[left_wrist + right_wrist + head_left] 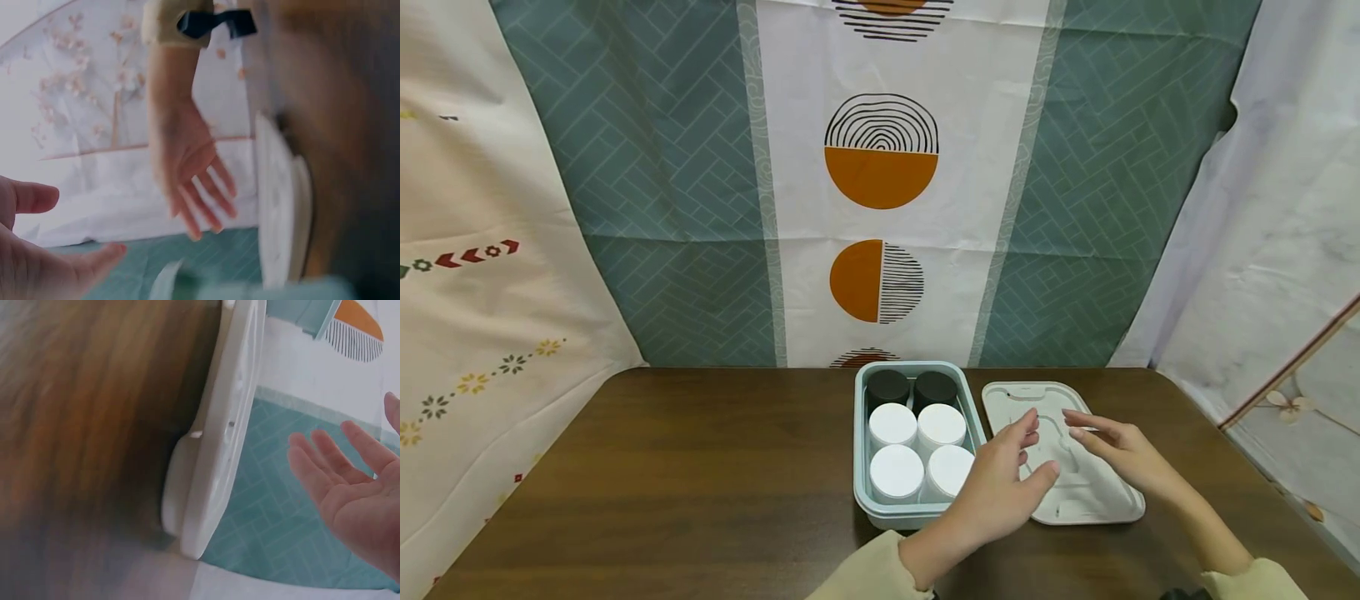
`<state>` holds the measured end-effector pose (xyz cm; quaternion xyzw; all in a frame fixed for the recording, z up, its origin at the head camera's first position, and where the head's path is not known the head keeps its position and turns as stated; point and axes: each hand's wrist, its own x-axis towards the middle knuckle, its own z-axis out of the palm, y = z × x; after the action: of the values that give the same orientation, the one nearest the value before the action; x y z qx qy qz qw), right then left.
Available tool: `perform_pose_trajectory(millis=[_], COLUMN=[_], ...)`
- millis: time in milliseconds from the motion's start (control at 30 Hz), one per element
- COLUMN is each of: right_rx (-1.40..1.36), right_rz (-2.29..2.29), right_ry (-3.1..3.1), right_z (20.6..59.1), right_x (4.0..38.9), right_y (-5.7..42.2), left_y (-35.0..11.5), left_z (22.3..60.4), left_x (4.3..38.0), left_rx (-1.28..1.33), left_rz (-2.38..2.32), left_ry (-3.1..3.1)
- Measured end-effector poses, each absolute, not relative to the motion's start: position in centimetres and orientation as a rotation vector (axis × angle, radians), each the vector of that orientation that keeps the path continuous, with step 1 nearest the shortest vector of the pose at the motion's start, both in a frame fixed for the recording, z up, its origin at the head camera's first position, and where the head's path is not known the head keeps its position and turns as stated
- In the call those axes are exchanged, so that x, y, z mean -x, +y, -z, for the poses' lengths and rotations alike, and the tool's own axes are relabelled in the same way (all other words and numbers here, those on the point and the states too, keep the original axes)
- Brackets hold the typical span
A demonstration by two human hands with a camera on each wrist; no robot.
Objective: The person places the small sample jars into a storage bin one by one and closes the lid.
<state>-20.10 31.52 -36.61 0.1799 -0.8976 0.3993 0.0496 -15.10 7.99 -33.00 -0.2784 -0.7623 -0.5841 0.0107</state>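
Note:
A pale blue-green plastic box [863,467] stands on the table, holding several round jars with white caps [897,473] at the front and two with black caps [887,388] at the back. To its right lies a flat white lid-like panel [1101,496] with moulded ridges. My left hand [1000,483], fingers extended and thumb apart, hovers between the box and the panel, overlapping both in the head view. Over the panel's right side is my right hand [1123,454], fingers loosely stretched toward the left hand. Both hands hold nothing; in the right wrist view the right palm [369,512] faces up beside the panel.
The dark brown wooden table [662,467] extends to the left of the box. Behind it hangs a green and white patterned curtain [700,208]. Light cloths hang at the left [490,333] and at the right [1285,250].

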Motion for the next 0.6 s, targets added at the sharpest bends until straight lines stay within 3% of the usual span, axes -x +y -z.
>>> perform_pose_trajectory(millis=[600], right_rx=[-0.222], right_rz=[-1.223], right_ry=[-2.77], right_z=[37.5], right_x=[19.8], right_y=[34.0], left_y=[12.7], left_z=[37.2], left_x=[15.1], left_rx=[0.396], left_rz=[1.929], left_ry=[-2.718])
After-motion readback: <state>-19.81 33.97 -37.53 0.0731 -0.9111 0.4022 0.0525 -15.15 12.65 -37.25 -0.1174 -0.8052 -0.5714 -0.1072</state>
